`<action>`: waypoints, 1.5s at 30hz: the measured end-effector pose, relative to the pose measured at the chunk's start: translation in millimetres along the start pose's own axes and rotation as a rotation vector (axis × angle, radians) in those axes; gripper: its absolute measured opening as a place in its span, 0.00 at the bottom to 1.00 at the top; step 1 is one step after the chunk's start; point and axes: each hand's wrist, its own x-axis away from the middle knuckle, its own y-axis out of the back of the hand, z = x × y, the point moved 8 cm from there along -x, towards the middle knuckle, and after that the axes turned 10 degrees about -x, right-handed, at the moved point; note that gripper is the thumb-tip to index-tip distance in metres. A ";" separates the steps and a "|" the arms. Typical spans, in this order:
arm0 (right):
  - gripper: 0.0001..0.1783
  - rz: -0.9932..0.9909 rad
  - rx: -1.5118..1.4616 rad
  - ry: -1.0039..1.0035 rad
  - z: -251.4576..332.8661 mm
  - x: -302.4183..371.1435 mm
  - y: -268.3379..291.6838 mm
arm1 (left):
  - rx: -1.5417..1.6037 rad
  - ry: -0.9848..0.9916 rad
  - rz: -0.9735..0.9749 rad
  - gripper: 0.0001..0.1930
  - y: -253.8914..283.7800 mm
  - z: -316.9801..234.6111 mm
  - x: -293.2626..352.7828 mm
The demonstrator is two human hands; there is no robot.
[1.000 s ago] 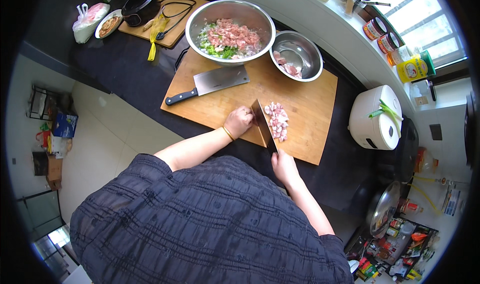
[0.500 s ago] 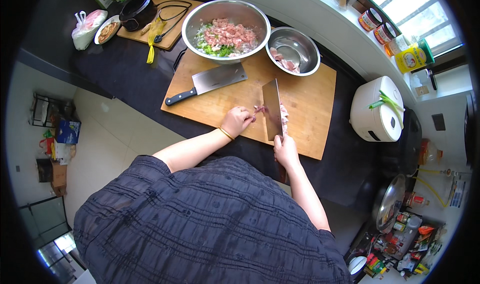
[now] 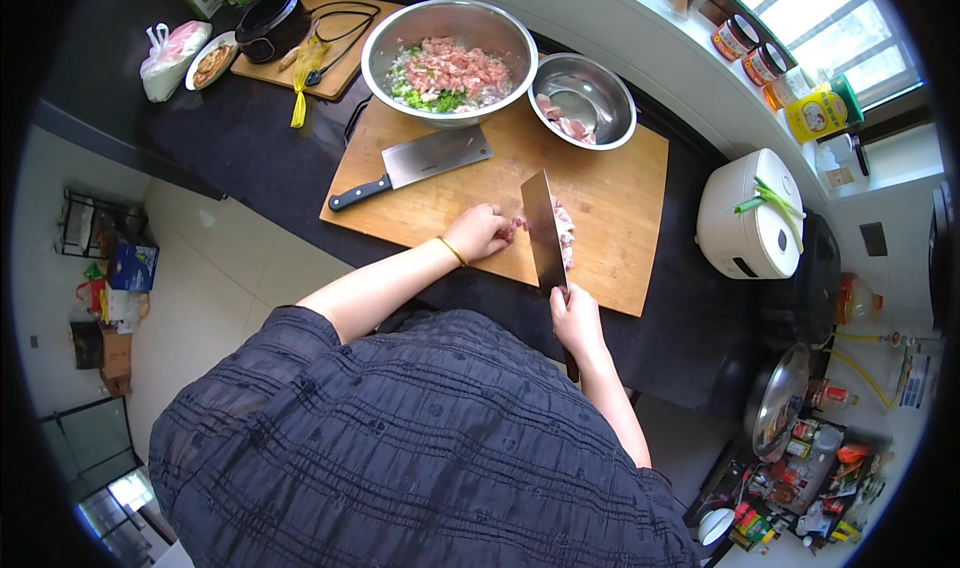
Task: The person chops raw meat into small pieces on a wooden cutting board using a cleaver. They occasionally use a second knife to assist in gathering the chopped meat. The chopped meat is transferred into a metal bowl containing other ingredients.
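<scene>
My right hand (image 3: pixel 576 318) is closed around the handle of a cleaver (image 3: pixel 543 230), whose broad blade stands on edge across the wooden cutting board (image 3: pixel 620 198). Just left of the blade, my left hand (image 3: pixel 477 234) has its fingers curled on a small strip of reddish meat (image 3: pixel 518 225). Cut pieces of pale pink meat (image 3: pixel 565 236) lie along the blade's right side. A second cleaver (image 3: pixel 440 156) with a black handle rests flat toward the board's left. Behind it, a large steel bowl (image 3: pixel 374 46) holds minced meat (image 3: pixel 458 66) and chopped greens (image 3: pixel 432 98).
A smaller steel bowl (image 3: pixel 618 118) with some meat slices stands at the board's back. To the right is a white rice cooker (image 3: pixel 735 223) with green onion (image 3: pixel 772 203) on its lid. A plate of food (image 3: pixel 212 63) and a tied bag (image 3: pixel 172 63) sit far left.
The cleaver's blade has tilted and its tip has come slightly nearer, with my right hand a little lower. My left hand stays beside the blade, holding the meat strip.
</scene>
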 end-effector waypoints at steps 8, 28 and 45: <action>0.13 0.032 0.127 0.138 12.7 12.0 -8.1 | -0.073 0.089 -0.192 0.06 1.7 6.0 7.8; 0.13 0.014 0.379 0.189 13.6 -18.5 -29.0 | 0.007 -0.075 -0.274 0.04 -6.3 -4.9 14.2; 0.12 -0.018 0.148 0.218 33.6 -8.6 -4.5 | 0.180 0.465 -0.231 0.13 1.8 27.3 31.2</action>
